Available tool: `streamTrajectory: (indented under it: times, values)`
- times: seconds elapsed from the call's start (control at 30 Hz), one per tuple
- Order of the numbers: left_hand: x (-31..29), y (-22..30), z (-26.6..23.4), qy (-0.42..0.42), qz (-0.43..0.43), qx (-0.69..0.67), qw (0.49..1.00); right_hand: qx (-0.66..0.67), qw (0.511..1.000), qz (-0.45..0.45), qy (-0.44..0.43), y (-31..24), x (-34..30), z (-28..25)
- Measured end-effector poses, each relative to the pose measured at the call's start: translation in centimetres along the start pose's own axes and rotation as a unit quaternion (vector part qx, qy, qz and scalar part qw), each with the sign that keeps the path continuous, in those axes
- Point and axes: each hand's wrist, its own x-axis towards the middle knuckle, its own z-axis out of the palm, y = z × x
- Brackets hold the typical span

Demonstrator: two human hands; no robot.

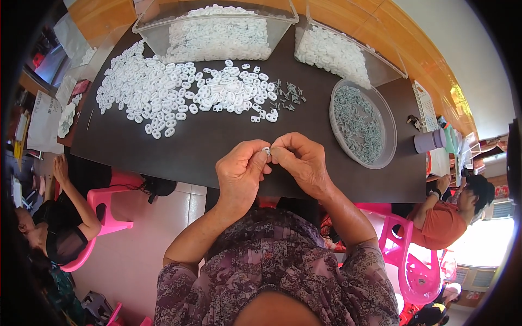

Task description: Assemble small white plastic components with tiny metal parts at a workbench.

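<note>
Nearest the camera, at the bottom of the frame, a purple-and-black patterned short-sleeved shirt [272, 244] is seen. Above it, at the centre, a small white plastic piece [266, 151] is pinched between thumb and forefinger in the grip of the left hand [243, 167]. The thumb and forefinger of the right hand [302, 163] are pressed together at the piece's right side; whether anything thin is held there cannot be told.

Close fingertip work on one piece is judged to be the step in hand; for the next move, a steady left pinch and fine alignment by the right seem to be called for.

Both hands are held over the near edge of the dark brown tabletop [190, 149]. Open room is left between them and the pile of white two-holed oval plastic pieces [231, 93] and loose grey metal screws [288, 98] beyond. Rightward, movement is bounded by a round clear plastic tub [389, 138] of similar screws; at the top of the frame, by a large clear plastic bin [155, 39].
</note>
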Motion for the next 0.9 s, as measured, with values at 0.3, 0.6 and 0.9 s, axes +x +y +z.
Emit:
streamTrajectory:
  times: [0.3,0.6,0.9]
  values:
    - [-0.2,-0.8,0.5,0.003,-0.031,-0.048,0.998,-0.023,0.999,-0.026,0.003,1.0,-0.2,-0.1]
    - [0.2,-2.0,0.2,0.039,-0.047,-0.163,0.985,-0.148,0.981,-0.117,0.051,1.1,1.5,-1.8]
    - [0.1,-2.8,0.2,0.069,-0.009,-0.184,0.980,-0.488,0.796,-0.345,0.093,3.2,5.9,-1.7]
